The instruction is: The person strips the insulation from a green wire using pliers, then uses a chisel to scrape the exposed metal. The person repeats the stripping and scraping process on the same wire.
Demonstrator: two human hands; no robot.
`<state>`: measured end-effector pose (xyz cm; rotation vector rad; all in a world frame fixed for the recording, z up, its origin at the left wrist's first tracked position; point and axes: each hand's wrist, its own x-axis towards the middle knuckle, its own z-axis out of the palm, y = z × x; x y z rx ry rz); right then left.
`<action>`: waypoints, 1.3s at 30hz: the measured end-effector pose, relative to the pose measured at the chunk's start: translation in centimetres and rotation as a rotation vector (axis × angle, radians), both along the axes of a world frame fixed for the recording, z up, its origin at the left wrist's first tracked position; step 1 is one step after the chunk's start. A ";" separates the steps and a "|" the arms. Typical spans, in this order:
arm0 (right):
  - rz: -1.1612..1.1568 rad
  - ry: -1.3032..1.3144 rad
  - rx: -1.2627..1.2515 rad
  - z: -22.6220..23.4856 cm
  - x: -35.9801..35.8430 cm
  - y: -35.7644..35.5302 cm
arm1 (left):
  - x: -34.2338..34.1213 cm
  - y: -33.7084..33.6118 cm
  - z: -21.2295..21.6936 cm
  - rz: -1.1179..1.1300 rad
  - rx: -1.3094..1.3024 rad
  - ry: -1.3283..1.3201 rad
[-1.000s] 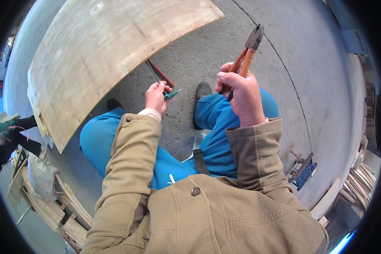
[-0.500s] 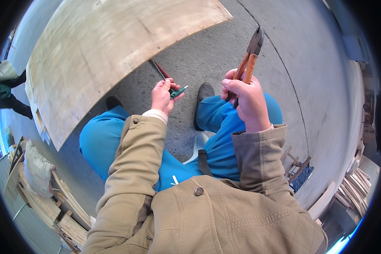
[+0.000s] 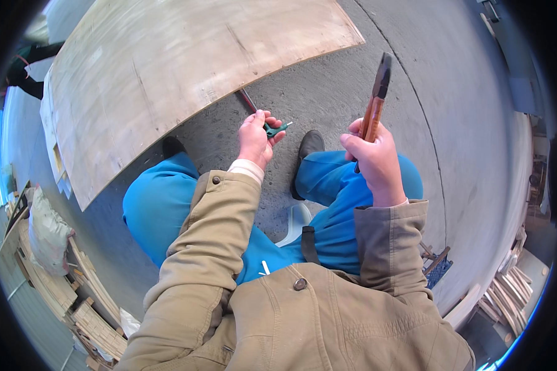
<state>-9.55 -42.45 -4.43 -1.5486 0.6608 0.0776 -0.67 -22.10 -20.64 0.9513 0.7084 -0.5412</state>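
My right hand (image 3: pixel 377 159) is closed round the orange handles of a pair of pliers (image 3: pixel 375 102). Their dark jaws point up and away from me, and they are seen nearly edge-on. To the left, my left hand (image 3: pixel 257 137) pinches a small green tool (image 3: pixel 272 130) with a thin pale tip pointing right; its exact kind is unclear. A dark and red rod (image 3: pixel 247 100) runs from behind the left fingers to the edge of a large plywood sheet (image 3: pixel 167 68). Whether the rod belongs to the green tool is hidden.
Concrete floor (image 3: pixel 476 154) lies around my blue-trousered knees, with a pale seat edge (image 3: pixel 295 222) between my legs. Timber pieces (image 3: pixel 99 324) and a white sack (image 3: pixel 48 235) are at left. More wood strips (image 3: pixel 507 294) lie at right. Another person's dark-clothed leg (image 3: pixel 28 80) shows far left.
The pliers have turned from a face-on to a nearly edge-on look, still in my right hand. Both hands appear slightly lower and further right, as the whole view has shifted. The left grip stays the same.
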 end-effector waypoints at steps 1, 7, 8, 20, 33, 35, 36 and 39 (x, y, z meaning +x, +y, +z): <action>0.066 -0.024 -0.167 -0.2 0.5 0.0 | -0.1 0.1 -0.3 -0.008 0.026 0.010; 0.480 -0.296 -1.121 -0.8 7.6 -0.4 | -0.7 -0.3 -1.6 0.030 -0.067 -0.012; 0.511 -0.429 -1.106 -0.7 8.9 -0.2 | -0.8 -0.4 -1.7 0.034 -0.070 -0.003; 0.605 -0.690 -0.865 -4.4 17.1 4.2 | -0.9 0.1 -2.9 -0.052 0.050 -0.100; 0.633 -0.926 -0.774 -3.5 17.0 3.6 | -1.6 0.0 -3.6 0.046 -0.006 -0.097; 0.622 -1.047 -0.720 -5.6 17.1 3.0 | -1.7 0.0 -3.7 0.127 0.004 -0.174; 0.627 -0.983 -0.713 -7.2 17.0 2.7 | -1.6 0.2 -3.7 0.133 -0.026 -0.155; 1.021 -0.452 -1.066 -12.0 17.2 2.2 | -1.6 0.3 -3.3 0.068 -0.063 -0.049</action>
